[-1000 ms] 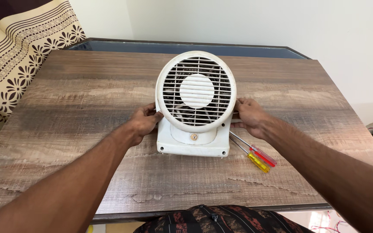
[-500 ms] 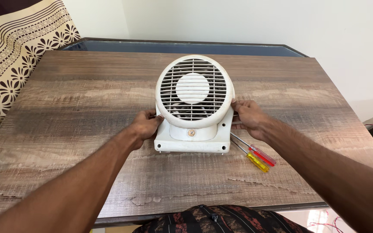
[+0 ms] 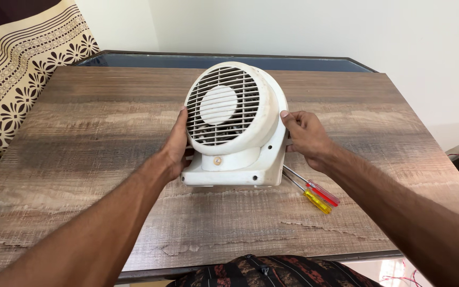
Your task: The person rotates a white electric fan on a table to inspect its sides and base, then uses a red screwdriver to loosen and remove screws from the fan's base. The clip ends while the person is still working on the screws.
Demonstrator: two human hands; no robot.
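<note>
Both hands are clasping the white fan (image 3: 233,125); the left hand (image 3: 176,146) is pressing flat against the grille's rim, the right hand (image 3: 303,135) is gripping the housing's far side; the fan is resting on the table (image 3: 81,133), turned leftward; just right of the right hand, two screwdrivers (image 3: 314,192) are lying untouched; grille still on, so seemingly nothing opened yet.

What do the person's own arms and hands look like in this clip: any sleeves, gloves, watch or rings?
Both forearms are bare up to the frame edge, with no sleeves showing. The left hand and right hand wear no gloves, and no watch, bracelet or ring shows on either. At the bottom edge there is dark patterned cloth with reddish stripes.
</note>
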